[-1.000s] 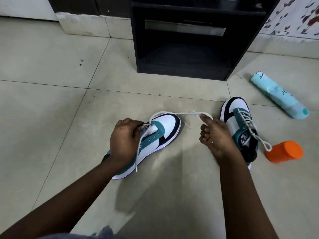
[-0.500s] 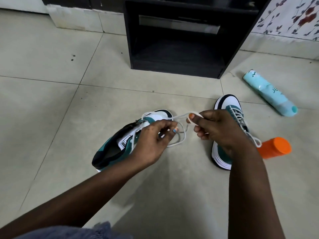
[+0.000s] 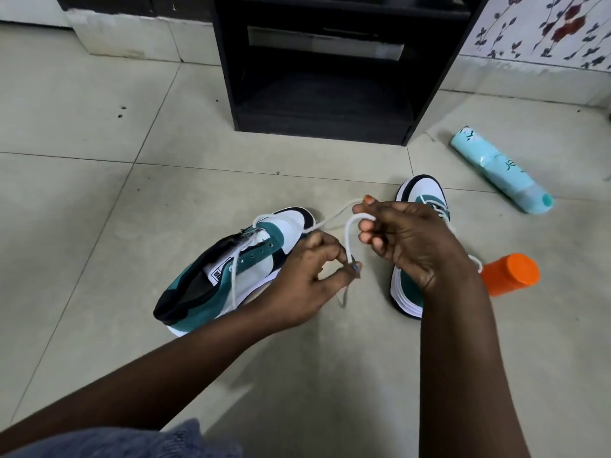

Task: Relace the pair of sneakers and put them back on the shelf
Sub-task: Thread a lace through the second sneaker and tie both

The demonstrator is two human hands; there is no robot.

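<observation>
- White lace [image 3: 347,233] is threaded only through the front eyelets of the near sneaker [image 3: 231,276], which lies on the tiled floor [image 3: 99,209] tipped onto its side, toe toward the shelf; the teal eyelet row further back shows bare holes, so this shoe looks to be at an early stage of lacing.
- One end of that lace hangs loose down the shoe's side; the other runs out from the toe end to the hands.
- Left hand [image 3: 307,279] has its fingers curled, pinching the lace near its tip between thumb and fingertips, just right of the shoe.
- Right hand [image 3: 406,239] is also curled, gripping a loop of the same lace a little higher; the two hands are close together, apparently drawing up slack or readying the tip for the next hole.
- Second sneaker [image 3: 420,200] stands upright just behind the right hand, with crossed laces on its front; I judge it already laced, though the hand hides much of it.
- Black shelf [image 3: 330,94] stands beyond both shoes with its lower compartment open, and neither shoe is in it.
- Left to do, by my reading: finish the remaining eyelets on the near shoe, then set both on the shelf.
- Teal bottle [image 3: 499,173] and orange-capped container [image 3: 510,274] lie on the floor to the right, apart from the work.
</observation>
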